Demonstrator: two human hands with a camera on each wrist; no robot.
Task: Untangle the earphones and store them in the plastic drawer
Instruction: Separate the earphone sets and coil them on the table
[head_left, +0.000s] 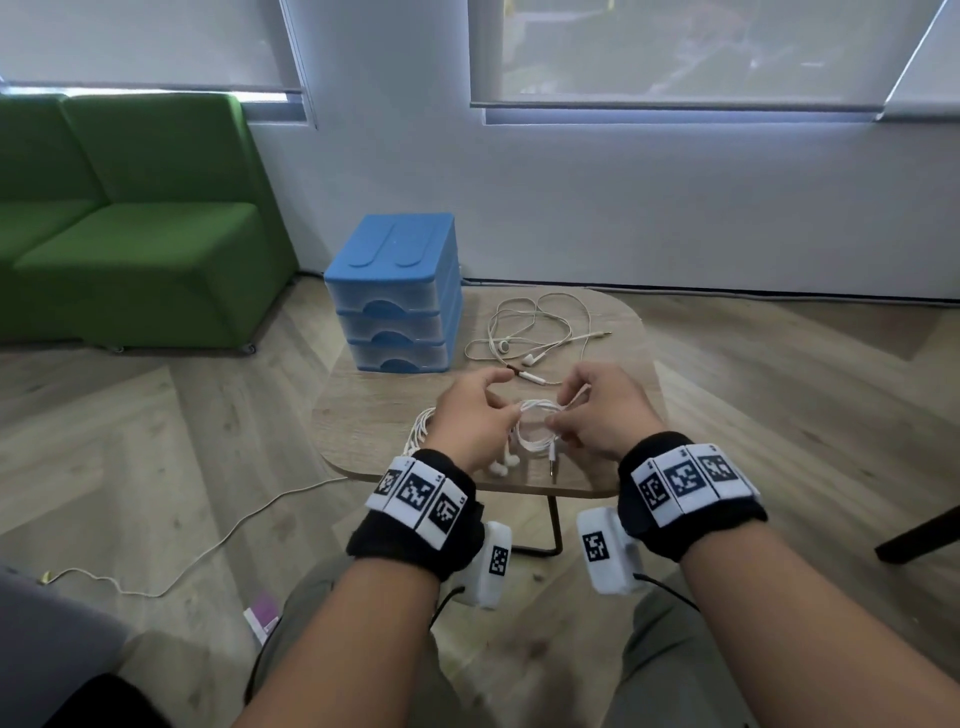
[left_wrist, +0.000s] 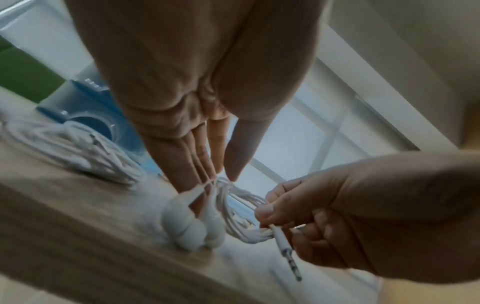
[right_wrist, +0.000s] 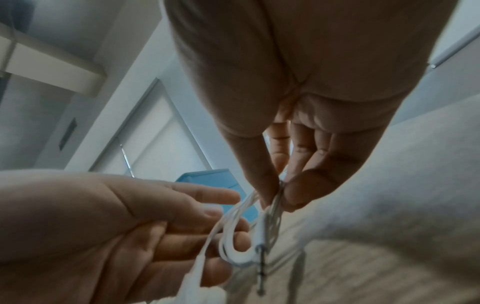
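Woodgrain table (head_left: 395, 415), coiled white earphones (head_left: 537, 428).

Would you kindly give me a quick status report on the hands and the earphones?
Both hands pinch the coiled white earphones above the table. Blue plastic drawers all closed. Loose second set lies beside them.

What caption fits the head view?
Both hands hold coiled earphones over a table, drawers shut.
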